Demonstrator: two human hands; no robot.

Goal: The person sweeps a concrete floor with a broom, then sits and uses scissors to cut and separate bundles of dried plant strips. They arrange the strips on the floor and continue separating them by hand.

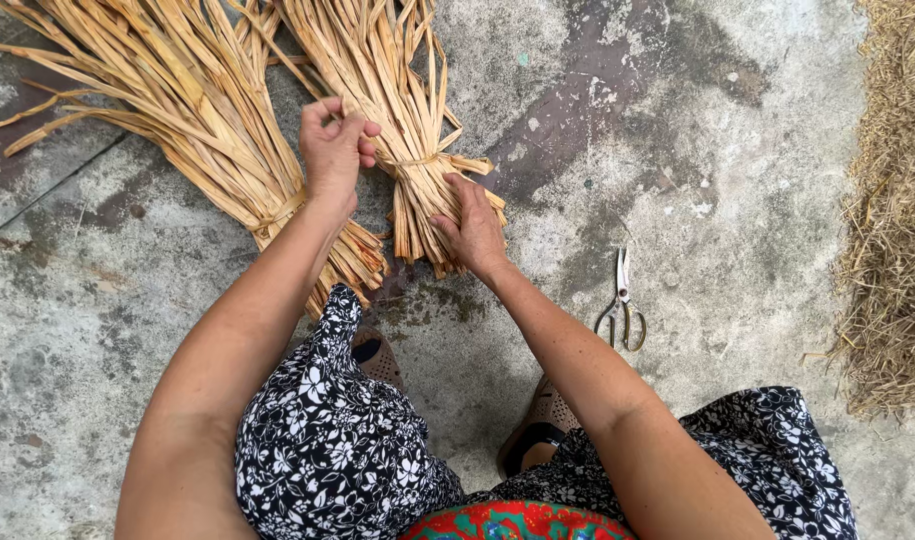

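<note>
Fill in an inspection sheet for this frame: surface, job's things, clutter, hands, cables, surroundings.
Surface: stained, patchy concrete floor.
Job's things: two bundles of dry flat straw-coloured strips, each tied near the cut end; the right bundle is being handled, the left bundle lies beside it.
Clutter: scissors lying on the floor, apart from the bundles.
Hands: left hand pinches strips just above the tie of the right bundle; right hand grips its cut end.
Cables: nothing seen.
Surroundings: loose straw pile along the right edge; the person's floral clothing and brown shoes below.
</note>
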